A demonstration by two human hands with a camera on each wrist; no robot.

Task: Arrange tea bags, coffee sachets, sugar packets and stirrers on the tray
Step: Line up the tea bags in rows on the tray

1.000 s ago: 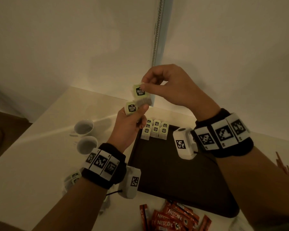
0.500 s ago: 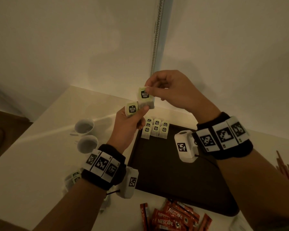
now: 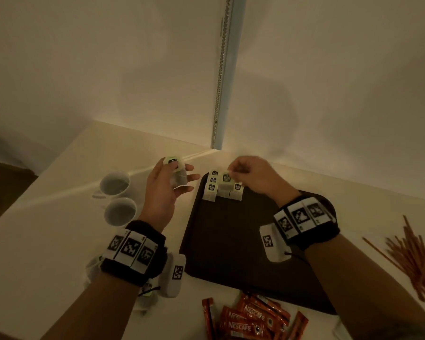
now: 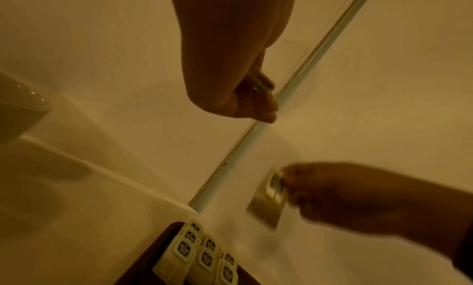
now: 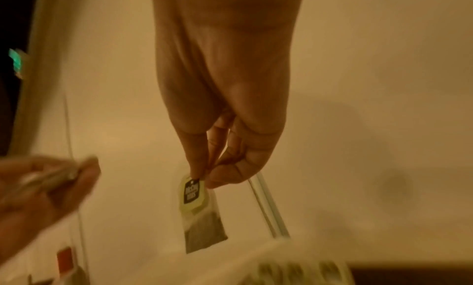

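The right hand [image 3: 253,177] has parted from the left hand [image 3: 167,192] and come down, bringing its green-tagged paper tea bag [image 3: 226,179] low over the rows of tea bags [image 3: 211,192] in the far left corner of the dark rectangular tray [image 3: 231,241]. The left hand has sunk to the left of the tray, its fingers now spread, the thumb pinning the second green-tagged tea bag [image 3: 178,180].

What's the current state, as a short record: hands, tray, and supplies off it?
left hand: holds spare tea bag beside tray
right hand: pinches hanging tea bag by its tag, over the rows
tray: tea bag rows at far left corner
coffee sachets: on table, off tray
stirrers: on table, right of tray
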